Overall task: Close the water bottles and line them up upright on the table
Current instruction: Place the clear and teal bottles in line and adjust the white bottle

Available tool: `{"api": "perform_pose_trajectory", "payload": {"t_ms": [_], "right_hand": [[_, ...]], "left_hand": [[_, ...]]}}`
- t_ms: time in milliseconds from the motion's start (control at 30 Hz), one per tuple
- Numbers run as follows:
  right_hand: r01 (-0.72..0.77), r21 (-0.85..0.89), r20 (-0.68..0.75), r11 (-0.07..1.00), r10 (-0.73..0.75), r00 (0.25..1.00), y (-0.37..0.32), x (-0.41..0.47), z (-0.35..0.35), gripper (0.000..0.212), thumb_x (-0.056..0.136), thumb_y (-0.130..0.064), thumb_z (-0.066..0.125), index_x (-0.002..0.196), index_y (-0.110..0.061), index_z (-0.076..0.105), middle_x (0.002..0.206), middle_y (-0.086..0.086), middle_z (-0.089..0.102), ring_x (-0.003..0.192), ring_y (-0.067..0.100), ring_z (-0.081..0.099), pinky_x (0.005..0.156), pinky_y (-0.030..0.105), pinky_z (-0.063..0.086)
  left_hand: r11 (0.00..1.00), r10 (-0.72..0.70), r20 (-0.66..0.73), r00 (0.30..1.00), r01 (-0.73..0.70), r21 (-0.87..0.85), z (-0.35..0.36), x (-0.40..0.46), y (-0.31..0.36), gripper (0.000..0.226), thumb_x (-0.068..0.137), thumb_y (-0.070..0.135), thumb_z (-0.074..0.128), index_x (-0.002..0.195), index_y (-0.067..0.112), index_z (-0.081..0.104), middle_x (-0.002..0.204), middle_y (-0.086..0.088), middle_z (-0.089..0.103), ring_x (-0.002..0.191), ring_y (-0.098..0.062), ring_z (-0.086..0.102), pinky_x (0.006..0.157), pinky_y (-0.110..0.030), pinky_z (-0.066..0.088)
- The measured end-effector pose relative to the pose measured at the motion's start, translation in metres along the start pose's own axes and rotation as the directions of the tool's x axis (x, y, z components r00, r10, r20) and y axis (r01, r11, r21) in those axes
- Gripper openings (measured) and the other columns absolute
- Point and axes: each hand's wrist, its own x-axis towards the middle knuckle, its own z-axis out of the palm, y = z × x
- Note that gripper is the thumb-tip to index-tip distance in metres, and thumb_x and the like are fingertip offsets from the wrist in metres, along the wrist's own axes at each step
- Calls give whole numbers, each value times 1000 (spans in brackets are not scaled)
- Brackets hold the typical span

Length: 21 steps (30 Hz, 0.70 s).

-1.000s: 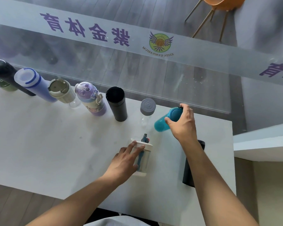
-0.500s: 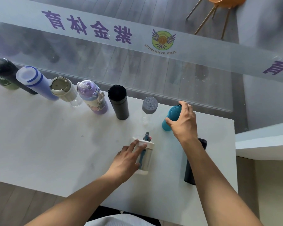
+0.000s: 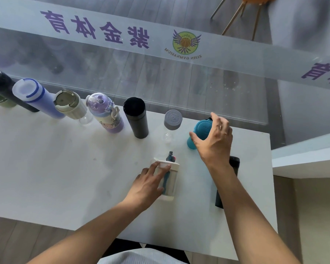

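Several closed bottles stand in a row along the back of the white table (image 3: pixel 46 168). The row ends with a black flask (image 3: pixel 136 119), a clear bottle with a grey cap (image 3: pixel 172 120) and a teal bottle (image 3: pixel 200 130). The teal bottle stands upright, and my right hand (image 3: pixel 215 141) hovers at its top with fingers spread, holding nothing. My left hand (image 3: pixel 147 185) grips a white bottle (image 3: pixel 171 180) with a raised blue spout, in front of the row. A black bottle (image 3: pixel 233 162) sits partly hidden under my right forearm.
Further left in the row are a purple children's bottle (image 3: pixel 105 113), a cream cup (image 3: pixel 71 104), a lavender bottle (image 3: pixel 34 98) and dark bottles (image 3: pixel 0 86). A glass wall with purple lettering runs just behind the table. The table's right edge lies near the black bottle.
My right hand tipped the teal bottle from a tilt to upright at the row's right end, then spread its fingers off it. My left hand stayed on the white bottle.
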Motion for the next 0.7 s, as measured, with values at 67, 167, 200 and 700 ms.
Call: {"api": "perform_pose_trajectory", "payload": {"t_ms": [67,167,200,700], "right_hand": [[109,39,-165,993,-101,981,-4,-23,2,67,80,-45,72,135,-11,52,125,13,55,110,33,54,97,42,43],[91,138,1,986,-92,996,-11,-66,17,59,87,-45,67,134,-13,51,122,11,56,108,30,55,96,41,44],[3,146,156,989,-26,987,-12,-78,25,63,88,-50,64,138,-17,46,127,9,54,114,28,53,100,41,44],[-590,126,660,797,377,650,-28,-91,89,97,68,-57,81,146,-23,34,141,6,51,113,25,56,94,38,53]], "left_hand": [[1000,7,-6,1000,-7,16,2,-1,-3,76,89,29,59,151,41,16,157,3,22,123,-27,40,97,-36,42],[999,37,-27,999,-36,38,5,-2,-9,74,91,34,59,152,38,17,156,3,25,122,-26,42,97,-36,43],[998,53,-29,998,-51,44,5,-3,-12,74,91,35,59,152,37,17,157,3,26,123,-27,43,98,-37,43],[965,156,-58,986,-139,223,-12,-35,-64,48,78,32,72,122,25,58,132,-5,59,115,-33,57,88,-44,49]]}}
